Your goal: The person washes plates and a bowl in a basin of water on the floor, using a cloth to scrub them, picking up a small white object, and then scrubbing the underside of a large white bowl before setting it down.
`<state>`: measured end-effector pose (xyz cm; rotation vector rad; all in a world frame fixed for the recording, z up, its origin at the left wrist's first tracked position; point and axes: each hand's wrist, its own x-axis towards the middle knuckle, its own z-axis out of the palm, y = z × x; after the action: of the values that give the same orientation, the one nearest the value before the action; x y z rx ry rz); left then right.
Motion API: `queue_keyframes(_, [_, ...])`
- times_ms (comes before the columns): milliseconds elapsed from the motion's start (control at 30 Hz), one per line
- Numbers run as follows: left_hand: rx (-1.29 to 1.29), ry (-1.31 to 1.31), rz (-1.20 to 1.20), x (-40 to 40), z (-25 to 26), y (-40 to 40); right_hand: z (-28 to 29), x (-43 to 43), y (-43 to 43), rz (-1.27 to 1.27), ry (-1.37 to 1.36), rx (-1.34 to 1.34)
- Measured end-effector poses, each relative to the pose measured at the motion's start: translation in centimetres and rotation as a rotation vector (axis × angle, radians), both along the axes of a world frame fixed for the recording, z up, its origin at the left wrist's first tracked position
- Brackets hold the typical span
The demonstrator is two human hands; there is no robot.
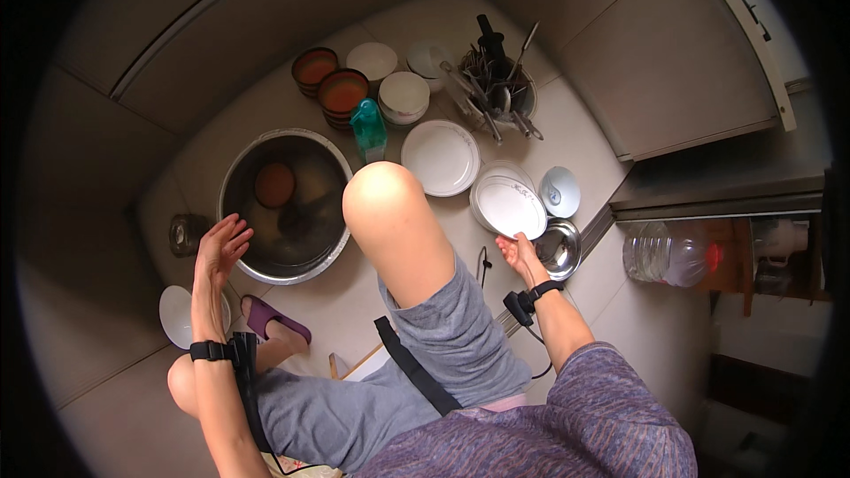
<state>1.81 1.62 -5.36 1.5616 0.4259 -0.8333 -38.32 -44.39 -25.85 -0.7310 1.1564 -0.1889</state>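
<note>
My right hand (pixel 520 255) grips the near rim of a white oval plate (pixel 511 206), tilted over other white plates (pixel 491 171) on the floor. Beside it are a steel bowl (pixel 559 252) and a small light-blue bowl (pixel 561 191). Fingers apart and holding nothing, my left hand (pixel 224 245) hangs by the left rim of a large metal basin (pixel 319 272). The basin holds murky water and a reddish-brown round bowl (pixel 275 185); a dark shape in the water is unclear. A large white plate (pixel 440 158) lies between basin and plates.
Behind the basin stand stacked brown bowls (pixel 342 91), white bowls (pixel 404 94), a teal bottle (pixel 368 126) and a utensil container (pixel 528 96) with protruding handles. At left are a glass jar (pixel 186 236) and a white bowl (pixel 176 315). Cabinets (pixel 671 60) border the tiled floor; a cable (pixel 483 265) lies near my knee.
</note>
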Motion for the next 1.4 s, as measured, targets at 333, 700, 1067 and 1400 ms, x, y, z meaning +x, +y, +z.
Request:
queue_keyframes(333, [-0.087, -0.021, -0.061, 0.2, -3.8, 3.7, -3.4, 1.0, 0.9, -0.173, 0.057, 0.121])
queue_keyframes(700, [-0.074, -0.014, -0.107, 0.2, -4.2, 2.9, -4.6, 1.0, 1.3, -0.225, 0.177, 0.145])
queue_keyframes(1067, [0.039, 0.058, -0.033, 0.3, -3.6, 0.2, -7.5, 0.7, 0.9, -0.264, 0.361, 0.209])
queue_keyframes(1400, [0.074, 0.044, -0.036, -0.1, -3.1, 0.2, -6.6, 1.8, 1.8, -0.162, 0.250, 0.187])
